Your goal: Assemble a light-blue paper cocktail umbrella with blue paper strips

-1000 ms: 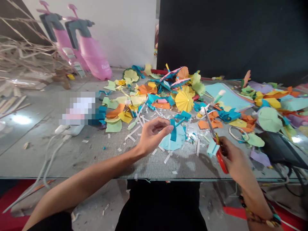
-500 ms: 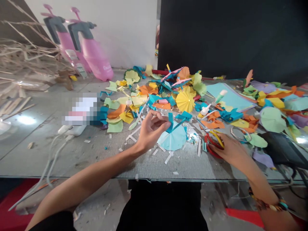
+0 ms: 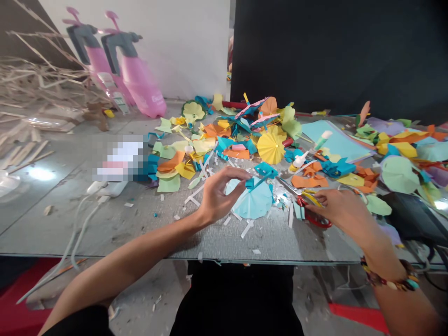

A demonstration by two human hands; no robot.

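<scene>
My left hand is closed in a pinch on a teal paper strip, with its fingertips above a pale blue pleated paper disc. The strip joins a wider teal paper piece to its right. My right hand has its fingers closed on the yellow part of the red-and-yellow handles of a pair of scissors. The blades point up and left, low over the table. A small white glue bottle lies tilted just beyond the scissors.
Colourful paper scraps and a yellow pleated disc cover the back middle. Two pink spray bottles stand at the back left, near thin wooden sticks. White cables hang over the front edge. A black device is at the right.
The scissors have turned, so their blades show more clearly, pointing up-left. My right hand has shifted slightly on the handles. The teal strip in my left fingers no longer stands upright.
</scene>
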